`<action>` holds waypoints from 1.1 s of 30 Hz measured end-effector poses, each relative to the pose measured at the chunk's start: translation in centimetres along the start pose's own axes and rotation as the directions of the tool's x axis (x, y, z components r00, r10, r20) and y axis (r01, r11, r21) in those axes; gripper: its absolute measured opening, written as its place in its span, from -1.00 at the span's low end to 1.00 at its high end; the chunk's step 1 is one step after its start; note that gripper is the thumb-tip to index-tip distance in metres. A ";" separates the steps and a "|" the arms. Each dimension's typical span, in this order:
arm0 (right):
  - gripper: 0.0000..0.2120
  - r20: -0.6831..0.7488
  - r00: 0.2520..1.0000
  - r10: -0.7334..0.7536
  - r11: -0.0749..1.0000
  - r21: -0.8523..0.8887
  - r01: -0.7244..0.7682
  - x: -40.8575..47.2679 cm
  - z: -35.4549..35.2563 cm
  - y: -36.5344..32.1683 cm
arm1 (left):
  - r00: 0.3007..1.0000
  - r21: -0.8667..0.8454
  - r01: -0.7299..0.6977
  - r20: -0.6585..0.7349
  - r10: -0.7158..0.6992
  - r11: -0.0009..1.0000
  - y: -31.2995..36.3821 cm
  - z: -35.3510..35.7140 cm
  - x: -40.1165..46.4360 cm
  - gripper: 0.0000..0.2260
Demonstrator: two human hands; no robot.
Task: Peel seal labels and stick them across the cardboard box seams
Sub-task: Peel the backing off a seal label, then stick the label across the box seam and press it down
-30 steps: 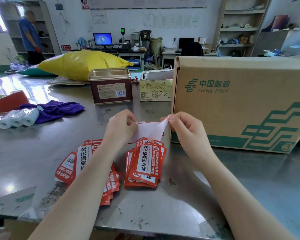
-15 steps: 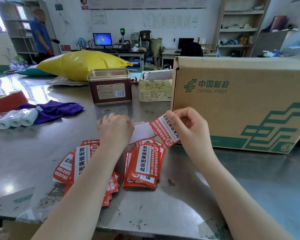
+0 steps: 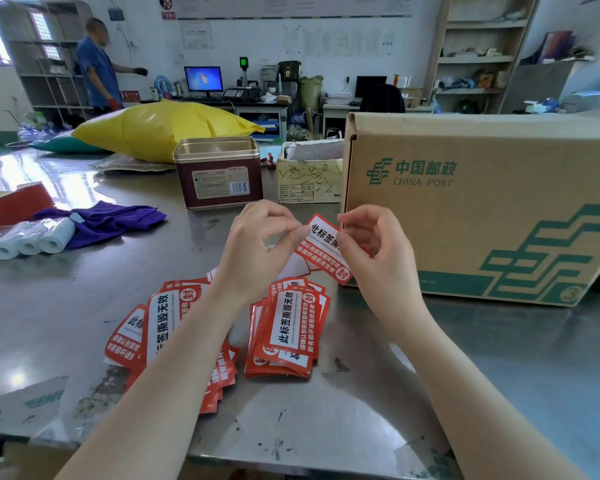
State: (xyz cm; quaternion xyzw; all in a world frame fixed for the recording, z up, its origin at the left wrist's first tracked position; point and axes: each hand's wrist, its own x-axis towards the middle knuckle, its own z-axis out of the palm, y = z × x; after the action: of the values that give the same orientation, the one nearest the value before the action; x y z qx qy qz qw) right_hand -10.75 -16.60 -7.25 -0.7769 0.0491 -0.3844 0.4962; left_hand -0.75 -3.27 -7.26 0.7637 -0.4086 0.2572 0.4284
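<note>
Seal label (image 3: 324,249) beside box (image 3: 482,202) edge

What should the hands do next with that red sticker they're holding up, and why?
Probably carry the red-and-white seal label over to the tan cardboard China Post box and press it across a seam. The left hand and right hand each pinch an end, it looks already peeled, and the box stands right beside it.
</note>
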 end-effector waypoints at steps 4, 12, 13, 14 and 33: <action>-0.77 -0.090 0.995 0.052 0.995 0.085 -0.045 0.3 -0.3 0.0 | 0.992 -0.055 0.095 -0.076 -0.099 0.994 0.1 -0.4 0.3 -0.81; -0.85 -0.075 0.991 0.115 0.993 0.028 -0.113 0.4 -0.3 0.8 | 0.953 -0.324 0.258 -0.071 -0.296 0.910 0.6 -0.9 0.5 -0.86; -0.85 -0.090 0.990 0.107 0.994 0.021 -0.105 0.5 -0.3 0.8 | 0.951 -0.315 0.267 -0.068 -0.302 0.911 0.6 -0.8 0.5 -0.85; -0.85 -0.099 0.990 0.096 0.995 0.012 -0.095 0.5 -0.4 0.8 | 0.950 -0.302 0.272 -0.070 -0.306 0.914 0.5 -0.8 0.5 -0.85; -0.82 -0.204 0.949 -0.240 0.938 -0.299 0.172 0.4 -1.1 -0.9 | 0.959 -0.067 0.256 -0.104 -0.262 0.964 2.2 -0.8 2.1 -0.79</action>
State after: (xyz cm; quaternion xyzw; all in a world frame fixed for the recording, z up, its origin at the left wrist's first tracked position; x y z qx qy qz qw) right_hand -11.42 -17.15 -6.10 -0.7881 0.0794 -0.5138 0.3295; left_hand -1.56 -4.04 -4.32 0.7834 -0.2872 0.2302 0.5008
